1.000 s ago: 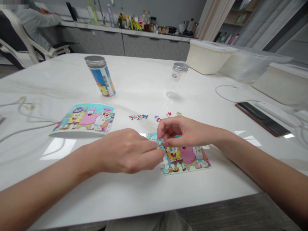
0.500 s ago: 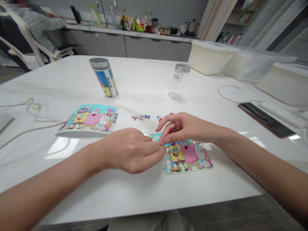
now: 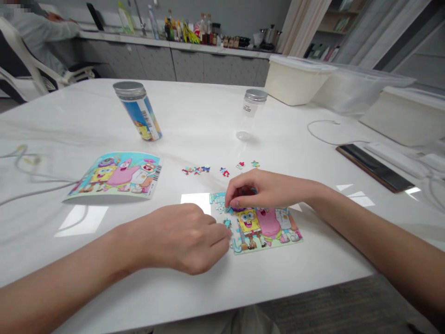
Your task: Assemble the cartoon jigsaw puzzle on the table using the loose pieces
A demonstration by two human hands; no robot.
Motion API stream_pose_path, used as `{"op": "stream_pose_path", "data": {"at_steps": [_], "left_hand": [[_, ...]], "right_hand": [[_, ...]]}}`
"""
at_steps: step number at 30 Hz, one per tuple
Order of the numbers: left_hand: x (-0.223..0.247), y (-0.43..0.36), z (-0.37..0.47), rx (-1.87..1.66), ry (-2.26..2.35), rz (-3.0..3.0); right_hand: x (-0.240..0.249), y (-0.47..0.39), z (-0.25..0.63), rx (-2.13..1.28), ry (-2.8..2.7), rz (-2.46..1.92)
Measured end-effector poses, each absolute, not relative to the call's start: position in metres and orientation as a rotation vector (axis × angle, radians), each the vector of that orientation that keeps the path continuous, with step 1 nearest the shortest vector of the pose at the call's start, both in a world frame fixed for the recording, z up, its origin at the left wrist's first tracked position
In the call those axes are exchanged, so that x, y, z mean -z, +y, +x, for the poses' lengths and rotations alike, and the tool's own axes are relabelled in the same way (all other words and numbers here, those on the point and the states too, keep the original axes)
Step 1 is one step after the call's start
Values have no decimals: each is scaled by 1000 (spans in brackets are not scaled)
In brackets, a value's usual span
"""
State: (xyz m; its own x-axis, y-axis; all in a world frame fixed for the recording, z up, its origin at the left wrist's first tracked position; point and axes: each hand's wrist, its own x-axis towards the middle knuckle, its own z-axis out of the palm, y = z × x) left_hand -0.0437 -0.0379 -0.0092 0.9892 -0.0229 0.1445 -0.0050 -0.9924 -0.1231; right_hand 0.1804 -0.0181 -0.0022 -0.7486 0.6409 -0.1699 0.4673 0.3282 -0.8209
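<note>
A partly assembled cartoon jigsaw puzzle [image 3: 269,227] lies flat on the table, its left side ragged with gaps. My left hand [image 3: 187,239] is closed at that left edge; a small teal puzzle piece [image 3: 227,223] shows at its fingertips. Over the puzzle's upper left part curls my right hand [image 3: 260,189], thumb and forefinger drawn together and touching the surface. Whatever may be between those fingertips is hidden. Behind the hands are loose puzzle pieces: a cluster [image 3: 196,170], a red and blue piece [image 3: 225,172], a red and white one [image 3: 240,165] and a yellow-teal one [image 3: 255,164].
A curved picture sheet [image 3: 121,174] lies at left. Farther back stand a printed jar [image 3: 141,113] and a clear jar [image 3: 248,116] with metal lids. At right are a dark phone-like slab [image 3: 375,167], cables and white bins [image 3: 295,81]. A person [image 3: 38,37] sits far left.
My left hand has drawn down and away from the right fingertips. The right hand has lowered onto the puzzle, its fingers curling closer. The whole view has shifted slightly.
</note>
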Motion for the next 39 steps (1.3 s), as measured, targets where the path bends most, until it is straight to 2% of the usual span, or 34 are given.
{"op": "stream_pose_path", "data": {"at_steps": [24, 33, 39], "left_hand": [[10, -28, -47, 211, 37, -2948], [5, -22, -48, 53, -112, -3145], [4, -18, -50, 118, -187, -3245]], "right_hand": [[4, -17, 182, -1340, -2505, -1040], [4, -17, 182, -1360, -2498, -1045], [3, -18, 181, -1361, -2492, -1052]]}}
